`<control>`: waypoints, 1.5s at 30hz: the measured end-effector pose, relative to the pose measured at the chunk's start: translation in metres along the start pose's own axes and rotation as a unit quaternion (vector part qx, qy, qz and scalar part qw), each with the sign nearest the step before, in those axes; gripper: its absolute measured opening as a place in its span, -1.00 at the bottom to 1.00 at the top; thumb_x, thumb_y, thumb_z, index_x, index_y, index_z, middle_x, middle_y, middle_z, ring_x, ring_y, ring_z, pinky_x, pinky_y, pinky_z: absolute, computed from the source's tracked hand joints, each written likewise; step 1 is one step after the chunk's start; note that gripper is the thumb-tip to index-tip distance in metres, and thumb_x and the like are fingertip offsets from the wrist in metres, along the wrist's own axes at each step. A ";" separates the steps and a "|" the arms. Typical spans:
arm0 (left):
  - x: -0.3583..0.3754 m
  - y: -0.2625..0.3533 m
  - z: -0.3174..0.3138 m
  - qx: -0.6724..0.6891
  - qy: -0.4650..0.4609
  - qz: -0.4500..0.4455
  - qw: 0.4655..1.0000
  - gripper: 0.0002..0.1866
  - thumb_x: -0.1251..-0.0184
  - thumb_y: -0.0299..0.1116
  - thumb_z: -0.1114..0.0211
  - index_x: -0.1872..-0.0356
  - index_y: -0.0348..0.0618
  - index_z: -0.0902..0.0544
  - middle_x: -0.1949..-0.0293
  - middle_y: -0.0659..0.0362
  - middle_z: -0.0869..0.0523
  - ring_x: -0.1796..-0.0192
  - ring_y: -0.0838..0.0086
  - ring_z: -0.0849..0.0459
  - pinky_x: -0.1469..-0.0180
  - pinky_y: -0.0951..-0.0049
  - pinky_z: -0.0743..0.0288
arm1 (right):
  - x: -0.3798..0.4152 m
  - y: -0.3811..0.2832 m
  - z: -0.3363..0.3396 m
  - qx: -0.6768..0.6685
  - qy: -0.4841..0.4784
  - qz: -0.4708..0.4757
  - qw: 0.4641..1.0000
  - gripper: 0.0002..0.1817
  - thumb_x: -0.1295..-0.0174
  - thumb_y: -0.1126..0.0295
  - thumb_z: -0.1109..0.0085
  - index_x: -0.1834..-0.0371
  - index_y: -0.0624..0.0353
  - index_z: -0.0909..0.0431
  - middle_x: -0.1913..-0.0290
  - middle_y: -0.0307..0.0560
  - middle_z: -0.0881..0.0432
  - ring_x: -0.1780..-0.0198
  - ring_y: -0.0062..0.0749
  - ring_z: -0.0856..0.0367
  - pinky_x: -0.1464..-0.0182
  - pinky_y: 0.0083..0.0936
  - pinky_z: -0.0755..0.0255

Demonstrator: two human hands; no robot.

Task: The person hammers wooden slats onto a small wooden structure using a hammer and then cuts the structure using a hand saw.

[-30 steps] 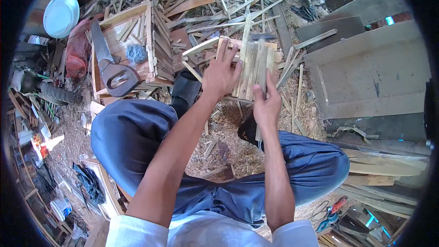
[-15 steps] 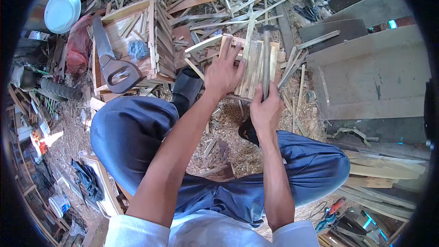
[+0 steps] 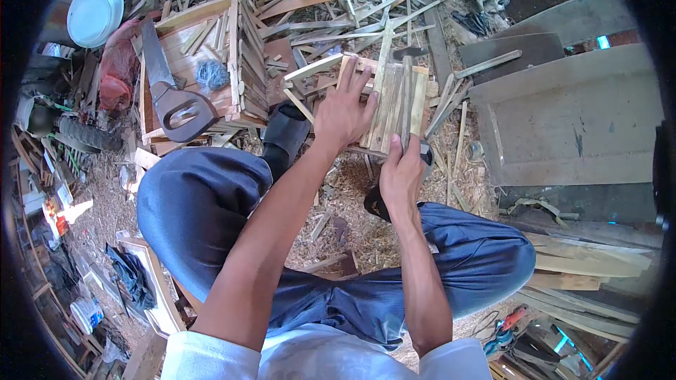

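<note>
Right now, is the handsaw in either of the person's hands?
No. The handsaw lies on the wooden crate at the left, while the left hand presses the slat panel and the right hand grips a hammer.

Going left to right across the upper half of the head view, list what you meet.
White bowl → red bag → handsaw → wooden crate → left hand → slatted panel → grey boards.

A rough woodworking workshop: sawdust floor (image 3: 352, 218), heaped offcut slats (image 3: 331, 0), a handsaw (image 3: 169, 95), slatted wooden crates (image 3: 211, 63).
</note>
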State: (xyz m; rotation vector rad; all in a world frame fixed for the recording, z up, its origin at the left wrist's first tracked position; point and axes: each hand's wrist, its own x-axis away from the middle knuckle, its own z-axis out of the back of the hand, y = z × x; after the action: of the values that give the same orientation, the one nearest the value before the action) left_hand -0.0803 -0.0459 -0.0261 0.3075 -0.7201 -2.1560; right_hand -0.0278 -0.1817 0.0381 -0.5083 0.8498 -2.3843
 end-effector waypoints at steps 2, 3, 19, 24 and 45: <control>0.001 0.001 0.001 -0.002 -0.004 0.002 1.000 -0.41 -0.46 0.01 -0.07 -0.44 0.03 -0.39 -0.56 0.08 -0.13 -0.42 -0.09 -0.36 -0.32 0.05 -0.47 | 0.001 -0.001 0.000 -0.016 0.016 0.008 1.000 -0.70 -0.51 0.29 0.07 0.09 0.40 -0.35 0.45 0.53 -0.59 0.32 0.46 -0.60 0.30 0.18 -0.38; 0.001 0.001 0.000 -0.001 -0.005 0.002 1.000 -0.41 -0.46 0.01 -0.07 -0.44 0.03 -0.39 -0.56 0.08 -0.13 -0.42 -0.09 -0.36 -0.32 0.05 -0.47 | 0.000 -0.001 -0.001 0.000 0.008 0.006 1.000 -0.70 -0.51 0.29 0.07 0.10 0.40 -0.36 0.45 0.52 -0.59 0.32 0.47 -0.60 0.30 0.17 -0.38; -0.001 0.001 -0.002 -0.013 0.003 -0.001 1.000 -0.41 -0.45 0.00 -0.08 -0.44 0.03 -0.39 -0.56 0.09 -0.15 -0.41 -0.05 -0.39 -0.28 0.08 -0.51 | -0.007 0.013 -0.002 0.062 -0.021 -0.004 0.998 -0.69 -0.52 0.26 0.08 0.18 0.38 -0.37 0.49 0.48 -0.58 0.35 0.45 -0.59 0.35 0.15 -0.35; 0.000 0.002 0.001 -0.008 0.003 0.001 1.000 -0.41 -0.46 0.00 -0.07 -0.44 0.03 -0.39 -0.56 0.11 -0.15 -0.40 -0.04 -0.40 -0.27 0.07 -0.52 | -0.002 0.000 0.002 -0.016 0.039 0.035 0.998 -0.71 -0.51 0.28 0.07 0.18 0.37 -0.36 0.49 0.47 -0.57 0.37 0.44 -0.59 0.37 0.15 -0.31; 0.000 0.002 0.004 0.013 -0.029 0.024 0.999 -0.41 -0.46 0.03 -0.05 -0.45 0.09 -0.36 -0.57 0.13 -0.12 -0.37 -0.07 -0.43 -0.24 0.04 -0.55 | -0.003 0.009 -0.004 0.031 0.017 0.026 0.999 -0.73 -0.49 0.29 0.05 0.12 0.35 -0.34 0.49 0.49 -0.59 0.35 0.46 -0.60 0.33 0.18 -0.42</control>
State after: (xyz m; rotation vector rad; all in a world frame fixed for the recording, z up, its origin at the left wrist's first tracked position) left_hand -0.0811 -0.0457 -0.0212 0.2390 -0.7820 -2.1186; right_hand -0.0241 -0.1840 0.0289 -0.4182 0.7918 -2.3694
